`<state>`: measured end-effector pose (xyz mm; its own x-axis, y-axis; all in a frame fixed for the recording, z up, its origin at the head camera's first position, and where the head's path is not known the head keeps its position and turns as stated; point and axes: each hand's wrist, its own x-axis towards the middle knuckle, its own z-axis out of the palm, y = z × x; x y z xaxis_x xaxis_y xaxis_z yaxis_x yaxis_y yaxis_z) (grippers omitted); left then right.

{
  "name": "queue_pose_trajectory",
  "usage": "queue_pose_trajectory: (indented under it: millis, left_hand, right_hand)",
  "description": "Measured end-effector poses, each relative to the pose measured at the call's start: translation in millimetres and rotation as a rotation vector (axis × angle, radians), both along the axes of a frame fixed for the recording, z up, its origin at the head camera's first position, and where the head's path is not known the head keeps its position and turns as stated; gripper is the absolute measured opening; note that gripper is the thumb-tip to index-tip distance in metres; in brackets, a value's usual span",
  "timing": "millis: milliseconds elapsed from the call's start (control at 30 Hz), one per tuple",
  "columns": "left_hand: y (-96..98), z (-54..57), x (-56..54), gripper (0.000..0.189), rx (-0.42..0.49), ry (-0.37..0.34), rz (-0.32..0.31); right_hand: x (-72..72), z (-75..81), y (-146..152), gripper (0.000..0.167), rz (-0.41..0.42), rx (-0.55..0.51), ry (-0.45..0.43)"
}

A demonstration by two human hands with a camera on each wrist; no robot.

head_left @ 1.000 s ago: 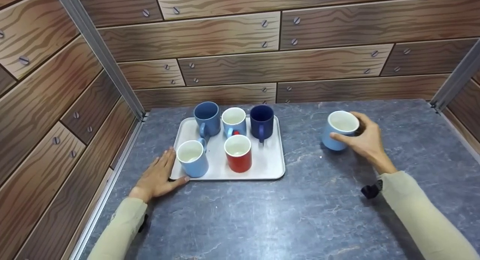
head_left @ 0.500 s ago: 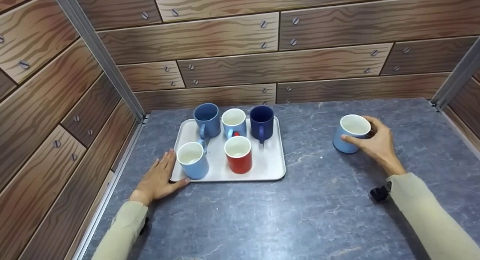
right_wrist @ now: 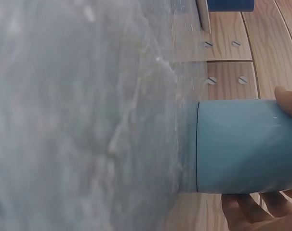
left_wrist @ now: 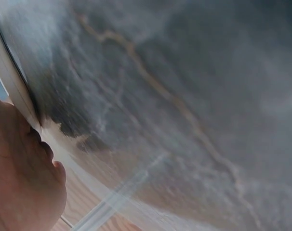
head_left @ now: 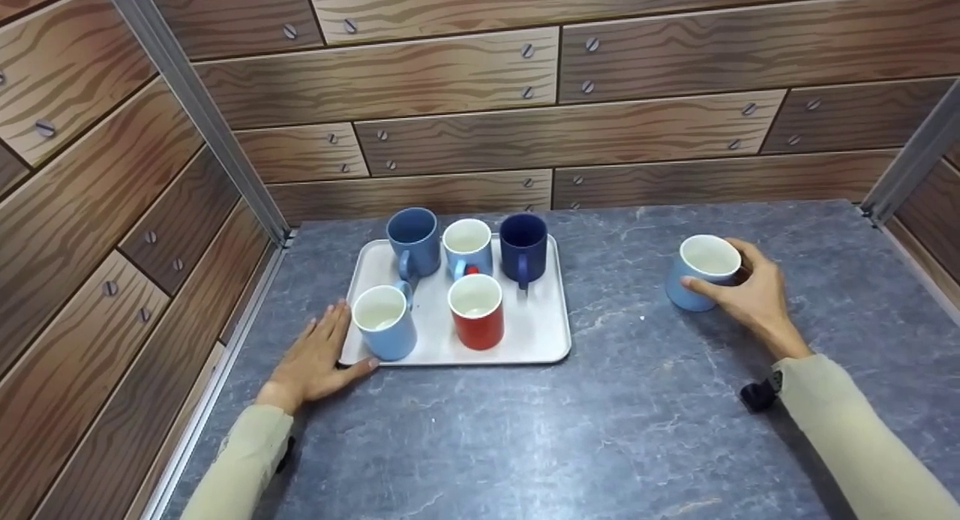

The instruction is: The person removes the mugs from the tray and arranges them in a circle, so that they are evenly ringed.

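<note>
At the right of the head view, my right hand (head_left: 750,295) grips a light blue mug (head_left: 694,284) with a white inside, thumb on the near side and fingers round the far side. The right wrist view has this mug (right_wrist: 245,147) upright with its base at the tabletop. My left hand (head_left: 311,359) lies with straight fingers along the left edge of a white tray (head_left: 536,332), its thumb at the near corner. Closest to that hand on the tray is another light blue mug (head_left: 386,329). In the left wrist view, part of the left hand (left_wrist: 20,168) shows beside the tray's rim.
Also on the tray stand a red mug (head_left: 478,321), a medium blue mug (head_left: 420,250), a light blue mug with a red spot (head_left: 466,242) and a dark blue mug (head_left: 523,250). Wood-patterned walls (head_left: 450,141) border the grey table (head_left: 510,437) at back and sides.
My right hand has moved the light blue mug a little to the right and lower onto the table, and has stayed there for the last half second. The left hand and tray hold their place.
</note>
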<state>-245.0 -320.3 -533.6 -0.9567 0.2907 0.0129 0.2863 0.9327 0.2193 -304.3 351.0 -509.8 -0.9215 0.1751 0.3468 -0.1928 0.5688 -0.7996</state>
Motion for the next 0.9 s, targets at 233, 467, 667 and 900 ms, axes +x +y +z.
queue_pose_trajectory:
  millis: [233, 467, 667, 900]
  left_hand:
    - [-1.5, 0.0, 1.7, 0.114, -0.016, 0.003, -0.004]
    - [-1.2, -1.5, -0.2, 0.113, -0.008, 0.019, 0.000]
    - [-1.3, -1.7, 0.4, 0.113, -0.011, 0.009, 0.004]
    - [-0.7, -1.9, 0.0, 0.113, -0.005, 0.004, 0.002]
  right_hand:
    - [4.0, 6.4, -0.7, 0.099, 0.017, 0.076, -0.045]
    - [4.2, 32.6, -8.7, 0.104, -0.064, 0.208, 0.031]
    - [7.1, 53.5, -31.9, 0.103, -0.005, 0.219, 0.066]
    - [10.4, 58.3, -75.2, 0.096, 0.146, 0.140, 0.097]
